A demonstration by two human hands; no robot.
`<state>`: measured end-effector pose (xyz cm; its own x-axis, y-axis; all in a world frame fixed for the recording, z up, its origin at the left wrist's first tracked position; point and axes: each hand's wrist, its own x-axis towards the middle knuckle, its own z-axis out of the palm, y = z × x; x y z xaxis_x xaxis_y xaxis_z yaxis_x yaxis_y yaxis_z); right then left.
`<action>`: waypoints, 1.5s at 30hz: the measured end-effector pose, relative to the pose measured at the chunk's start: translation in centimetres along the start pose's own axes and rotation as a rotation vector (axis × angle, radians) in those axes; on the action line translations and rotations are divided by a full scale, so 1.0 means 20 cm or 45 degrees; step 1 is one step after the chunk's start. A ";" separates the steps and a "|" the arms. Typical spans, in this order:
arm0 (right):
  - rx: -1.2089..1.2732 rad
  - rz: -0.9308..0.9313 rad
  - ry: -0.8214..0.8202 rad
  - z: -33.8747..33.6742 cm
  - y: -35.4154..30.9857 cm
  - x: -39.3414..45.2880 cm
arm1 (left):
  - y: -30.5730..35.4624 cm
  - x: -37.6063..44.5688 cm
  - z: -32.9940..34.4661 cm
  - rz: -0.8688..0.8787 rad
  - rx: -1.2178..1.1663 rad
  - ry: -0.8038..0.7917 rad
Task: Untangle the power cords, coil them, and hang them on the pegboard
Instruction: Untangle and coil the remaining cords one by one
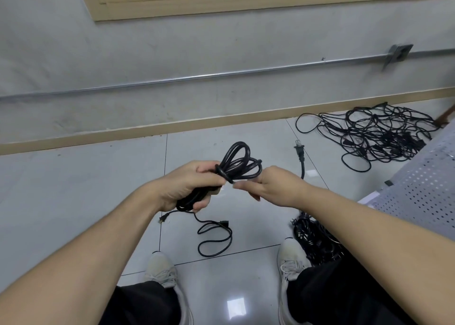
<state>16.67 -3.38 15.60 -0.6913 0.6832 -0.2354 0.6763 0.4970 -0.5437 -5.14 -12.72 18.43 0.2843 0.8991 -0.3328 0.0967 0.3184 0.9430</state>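
Coiled cord gripped in my left hand, my right hand pinching its wrap, tangled cords on floor beyond.

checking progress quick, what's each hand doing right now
Left hand: grips the coiled black cord.
Right hand: pinches the cord's wrap near its end.

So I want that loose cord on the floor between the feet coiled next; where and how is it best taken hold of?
Probably at the plug at its left end, coming down from above with the left hand once that hand is free. The loose cord lies flat in open loops, so lifting from one end should let it trail out rather than knot.
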 end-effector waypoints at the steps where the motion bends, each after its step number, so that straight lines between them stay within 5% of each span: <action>1: 0.035 -0.014 0.040 0.00 0.00 0.01 | 0.00 0.00 0.00 0.033 -0.043 -0.010; 9: 0.779 0.059 0.217 -0.01 0.01 0.01 | 0.03 0.03 0.12 0.127 0.242 0.387; 15: 1.343 0.133 0.052 -0.08 0.02 -0.02 | 0.02 0.06 0.08 0.186 0.393 0.658; 24: 1.385 0.128 0.346 -0.03 -0.07 -0.03 | 0.00 0.09 0.11 0.211 0.724 0.542; 28: 1.296 -0.020 0.432 -0.02 -0.08 -0.03 | 0.03 0.10 0.14 0.083 0.462 0.468; 37: 1.286 -0.115 0.373 -0.04 -0.09 -0.03 | 0.04 0.09 0.15 0.012 0.375 0.425; 45: 1.346 -0.125 0.423 -0.07 -0.18 -0.01 | -0.01 0.15 0.24 0.223 0.136 0.724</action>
<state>14.82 -4.55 18.74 -0.5206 0.8537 -0.0123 -0.0443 -0.0414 -0.9982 0.35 -11.48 17.28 -0.2468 0.9644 -0.0947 0.1985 0.1460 0.9692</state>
